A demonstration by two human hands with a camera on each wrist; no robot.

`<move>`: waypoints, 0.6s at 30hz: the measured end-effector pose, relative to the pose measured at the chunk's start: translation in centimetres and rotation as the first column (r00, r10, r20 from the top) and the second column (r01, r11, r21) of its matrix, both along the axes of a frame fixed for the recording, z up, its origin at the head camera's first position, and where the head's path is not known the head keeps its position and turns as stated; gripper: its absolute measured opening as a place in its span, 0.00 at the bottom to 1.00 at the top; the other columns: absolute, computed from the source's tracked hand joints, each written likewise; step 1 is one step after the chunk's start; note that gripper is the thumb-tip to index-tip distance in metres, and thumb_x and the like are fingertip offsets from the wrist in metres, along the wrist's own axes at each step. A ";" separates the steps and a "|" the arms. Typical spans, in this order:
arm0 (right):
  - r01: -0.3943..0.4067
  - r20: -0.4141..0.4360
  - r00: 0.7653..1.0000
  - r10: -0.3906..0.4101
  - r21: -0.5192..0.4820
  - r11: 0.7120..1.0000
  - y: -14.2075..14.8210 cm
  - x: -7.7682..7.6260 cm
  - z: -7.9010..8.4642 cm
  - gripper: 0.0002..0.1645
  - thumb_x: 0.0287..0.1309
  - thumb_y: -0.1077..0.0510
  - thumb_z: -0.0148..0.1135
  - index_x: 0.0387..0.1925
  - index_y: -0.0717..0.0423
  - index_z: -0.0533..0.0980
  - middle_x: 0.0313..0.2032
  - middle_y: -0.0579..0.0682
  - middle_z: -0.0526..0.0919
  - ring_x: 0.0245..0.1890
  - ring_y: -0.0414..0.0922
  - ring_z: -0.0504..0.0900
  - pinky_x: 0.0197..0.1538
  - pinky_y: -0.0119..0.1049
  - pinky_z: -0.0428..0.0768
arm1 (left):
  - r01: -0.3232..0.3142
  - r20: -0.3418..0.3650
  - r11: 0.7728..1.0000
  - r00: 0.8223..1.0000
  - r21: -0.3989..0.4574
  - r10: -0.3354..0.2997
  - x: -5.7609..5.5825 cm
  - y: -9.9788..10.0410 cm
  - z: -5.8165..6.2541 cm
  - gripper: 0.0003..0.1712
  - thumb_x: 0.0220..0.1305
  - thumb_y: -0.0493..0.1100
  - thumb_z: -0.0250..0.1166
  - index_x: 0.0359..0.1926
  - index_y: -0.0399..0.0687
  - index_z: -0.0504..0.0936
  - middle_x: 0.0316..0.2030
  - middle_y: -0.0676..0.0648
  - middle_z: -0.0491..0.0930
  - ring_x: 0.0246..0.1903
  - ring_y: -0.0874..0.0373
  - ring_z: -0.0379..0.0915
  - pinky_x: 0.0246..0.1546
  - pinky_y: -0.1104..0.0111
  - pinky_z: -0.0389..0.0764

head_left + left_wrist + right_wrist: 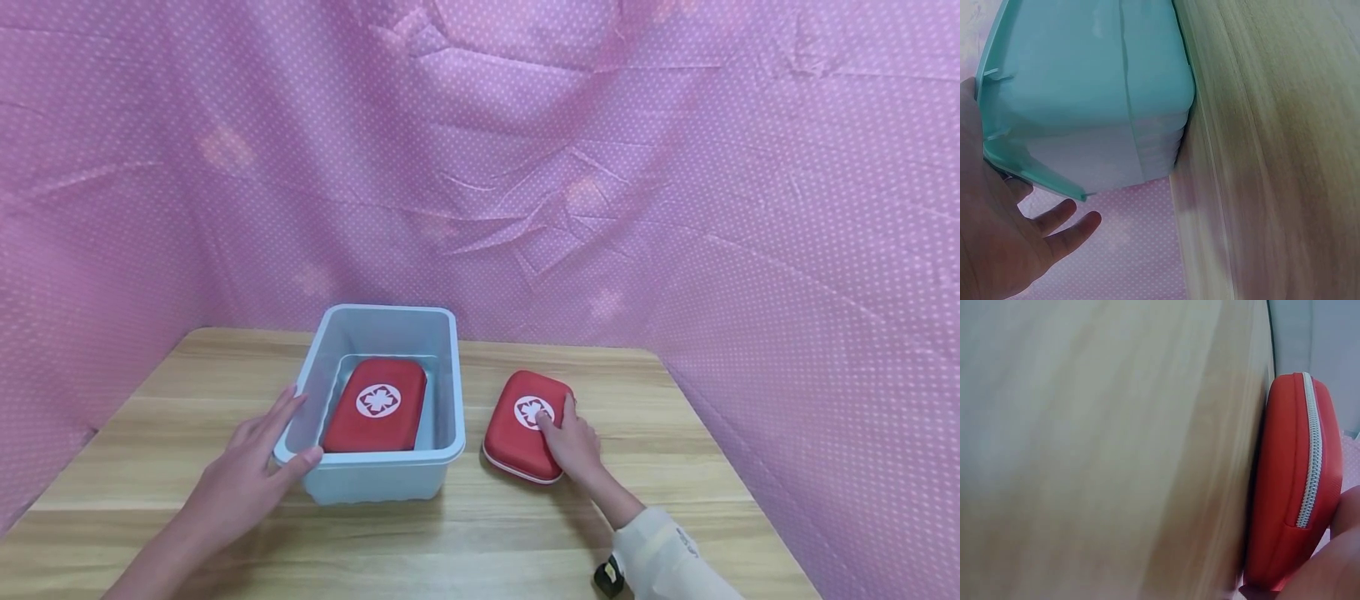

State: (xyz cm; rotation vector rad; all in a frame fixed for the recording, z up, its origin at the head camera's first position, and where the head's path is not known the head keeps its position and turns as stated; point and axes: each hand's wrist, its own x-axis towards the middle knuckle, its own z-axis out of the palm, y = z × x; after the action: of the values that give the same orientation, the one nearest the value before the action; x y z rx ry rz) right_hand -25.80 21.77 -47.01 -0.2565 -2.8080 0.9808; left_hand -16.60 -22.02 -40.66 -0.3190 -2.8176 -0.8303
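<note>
A pale blue plastic bin [386, 479] stands on the table, left of centre. Inside it lies a red zippered first-aid case [360, 429] with a white round emblem. My left hand [243, 479] touches the bin's near left corner, its thumb on the near rim and fingers along the left rim. In the left wrist view, those fingers [1063, 242] are spread and fairly straight beside the bin. Right of the bin is a second red first-aid case [513, 442]. My right hand [573, 446] grips its right side, thumb on top; the zipper shows in the right wrist view.
The wood-grain table [480, 546] runs back to a pink dotted cloth [525, 167] that hangs behind and at both sides. A strip of tabletop separates the bin from the second case. A small black device [609, 577] sits by the right sleeve [663, 554].
</note>
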 end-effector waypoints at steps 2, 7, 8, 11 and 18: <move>-0.002 -0.009 1.000 0.002 -0.035 0.999 0.0 -0.1 -0.1 0.47 0.64 0.41 0.54 0.73 0.59 0.49 0.46 0.64 0.78 0.41 0.55 0.76 0.46 0.47 0.71 | -0.001 0.002 1.000 1.000 0.004 0.001 0.0 0.0 0.0 0.44 0.64 0.69 0.52 0.75 0.72 0.42 0.75 0.49 0.44 0.62 0.36 0.56 0.33 0.30 0.71; -0.014 -0.036 0.999 0.009 -0.153 0.988 0.1 -0.4 -0.1 0.45 0.64 0.45 0.56 0.74 0.58 0.49 0.51 0.66 0.74 0.43 0.55 0.74 0.41 0.42 0.74 | -0.008 0.005 1.000 1.000 0.023 0.008 0.0 0.1 -0.1 0.43 0.63 0.69 0.53 0.74 0.75 0.43 0.75 0.54 0.42 0.63 0.38 0.55 0.33 0.32 0.72; -0.018 -0.042 0.999 0.011 -0.174 0.985 0.1 -0.4 -0.2 0.45 0.64 0.46 0.56 0.74 0.57 0.49 0.51 0.66 0.74 0.43 0.55 0.74 0.42 0.42 0.74 | -0.008 0.004 1.000 1.000 0.024 0.007 0.0 0.2 -0.1 0.43 0.63 0.69 0.53 0.74 0.75 0.43 0.75 0.55 0.42 0.63 0.38 0.55 0.33 0.32 0.72; -0.039 -0.062 0.998 0.025 -0.244 0.969 0.0 -0.6 -0.2 0.44 0.65 0.49 0.56 0.74 0.57 0.48 0.54 0.67 0.72 0.44 0.54 0.75 0.44 0.43 0.76 | -0.004 0.001 1.000 1.000 0.024 0.004 0.0 0.2 -0.2 0.43 0.63 0.69 0.53 0.74 0.75 0.44 0.75 0.55 0.41 0.63 0.38 0.56 0.32 0.32 0.72; -0.078 -0.066 0.996 0.057 -0.388 0.918 -0.2 -0.7 0.1 0.43 0.66 0.55 0.55 0.75 0.51 0.45 0.63 0.70 0.57 0.56 0.58 0.65 0.57 0.52 0.71 | -0.001 0.008 1.000 1.000 0.019 0.001 -0.1 0.0 -0.2 0.44 0.64 0.69 0.52 0.75 0.73 0.42 0.75 0.52 0.42 0.63 0.35 0.55 0.34 0.30 0.71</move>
State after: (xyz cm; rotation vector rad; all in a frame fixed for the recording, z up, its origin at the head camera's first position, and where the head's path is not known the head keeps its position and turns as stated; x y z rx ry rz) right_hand -26.47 21.57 -46.91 -0.1747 -2.5646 1.5383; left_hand -16.68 -21.97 -40.83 -0.3120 -2.8154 -0.8600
